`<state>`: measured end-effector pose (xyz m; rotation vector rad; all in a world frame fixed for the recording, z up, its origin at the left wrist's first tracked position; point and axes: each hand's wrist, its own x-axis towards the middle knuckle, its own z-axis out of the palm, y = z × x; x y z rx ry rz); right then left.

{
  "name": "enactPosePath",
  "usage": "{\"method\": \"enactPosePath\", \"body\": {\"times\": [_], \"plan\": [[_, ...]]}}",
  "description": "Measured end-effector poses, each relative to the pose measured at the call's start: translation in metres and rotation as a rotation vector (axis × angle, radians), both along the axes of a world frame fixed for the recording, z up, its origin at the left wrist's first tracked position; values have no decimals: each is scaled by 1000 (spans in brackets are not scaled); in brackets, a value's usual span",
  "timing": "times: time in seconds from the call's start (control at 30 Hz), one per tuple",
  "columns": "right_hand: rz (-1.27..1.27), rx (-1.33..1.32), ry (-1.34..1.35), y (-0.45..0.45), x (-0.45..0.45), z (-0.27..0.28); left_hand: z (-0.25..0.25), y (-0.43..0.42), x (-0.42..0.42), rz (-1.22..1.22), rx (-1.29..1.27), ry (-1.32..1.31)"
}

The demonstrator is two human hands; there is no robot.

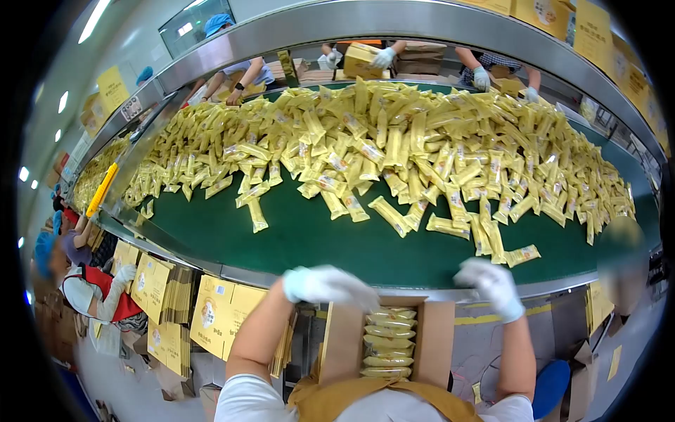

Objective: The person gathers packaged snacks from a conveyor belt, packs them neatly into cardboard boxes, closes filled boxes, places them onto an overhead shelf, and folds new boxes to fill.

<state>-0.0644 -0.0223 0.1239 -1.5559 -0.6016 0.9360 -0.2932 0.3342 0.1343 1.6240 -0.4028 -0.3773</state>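
My left hand (pixel 330 287), in a white glove, is smeared by motion above the back left of an open cardboard box (pixel 434 337). Its fingers cannot be made out clearly. Inside the box, several yellow wrapped packets (pixel 389 342) lie stacked in a row. My right hand (pixel 490 285), also gloved, is over the conveyor's near edge, fingers apart and nothing seen in them. Just beyond it, a loose yellow packet (pixel 522 254) lies on the green belt (pixel 309 246). A large heap of similar packets (pixel 394 133) covers the belt's far side.
Flat yellow cartons (pixel 218 313) stand stacked at left, beside a co-worker in a red vest (pixel 126 309). Across the belt, gloved co-workers handle boxes, one a yellow carton (pixel 362 60). A metal rail (pixel 394 20) arches overhead. A blue stool (pixel 552 387) is at lower right.
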Motion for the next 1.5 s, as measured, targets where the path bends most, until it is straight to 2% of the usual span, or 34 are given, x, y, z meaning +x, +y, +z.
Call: {"method": "enactPosePath", "body": {"times": [0.03, 0.07, 0.1, 0.17, 0.23, 0.3, 0.37, 0.4, 0.43, 0.5, 0.57, 0.6, 0.63, 0.7, 0.73, 0.83, 1.0, 1.13, 1.23, 1.3, 1.37, 1.4, 1.5], "plan": [[-188, 48, -490, -16, 33, -31, -13, 36, -7, 147, -21, -237], [-372, -51, -880, -36, 68, -64, -16, 65, -20, 546, 305, -158], [-543, -345, -1101, -52, 96, -90, -47, 96, -24, 951, 192, -95], [-630, -664, -1161, -77, 144, -139, -98, 162, -29, 1542, 918, -55], [-647, -840, -1071, -57, 152, -146, -121, 204, -28, 1618, 1131, 208], [-571, -916, -1028, -17, 142, -127, -125, 226, -12, 1499, 1188, 346], [-459, -658, -1164, 14, 158, -147, -126, 241, 18, 1418, 1150, 393], [-404, -631, -1105, 46, 148, -127, -133, 247, 37, 1338, 928, 279], [-382, -603, -1179, 70, 145, -124, -142, 248, 59, 1247, 708, 172], [-363, -634, -1108, 113, 140, -110, -129, 217, 114, 1163, 926, 152], [-252, -736, -1018, 150, 143, -104, -68, 154, 142, 1093, 1259, 275], [-206, -732, -1021, 163, 144, -101, -79, 152, 153, 1086, 1361, 255], [-211, -650, -975, 173, 153, -118, -81, 146, 156, 1037, 1328, 276], [-216, -807, -898, 197, 131, -92, -79, 136, 160, 948, 1272, 306], [-205, -789, -917, 198, 126, -92, -83, 125, 158, 961, 1297, 239], [-174, -694, -966, 195, 107, -93, -93, 96, 142, 944, 1152, 146], [-146, -644, -1102, 182, 60, -103, -105, 45, 117, 824, 1140, -85], [-90, -614, -1156, 155, 29, -106, -80, 28, 90, 689, 1208, -24], [-132, -593, -1259, 124, 18, -119, -102, 52, 63, 780, 1189, -117], [-182, -637, -1303, 112, 12, -117, -115, 68, 50, 874, 1113, -43], [-251, -637, -1269, 105, 13, -124, -122, 79, 40, 971, 1013, -177], [-258, -655, -1268, 104, 13, -121, -102, 71, 36, 946, 1182, -104], [-339, -397, -1237, 96, 21, -123, -115, 71, 29, 1005, 1159, -40]]}}
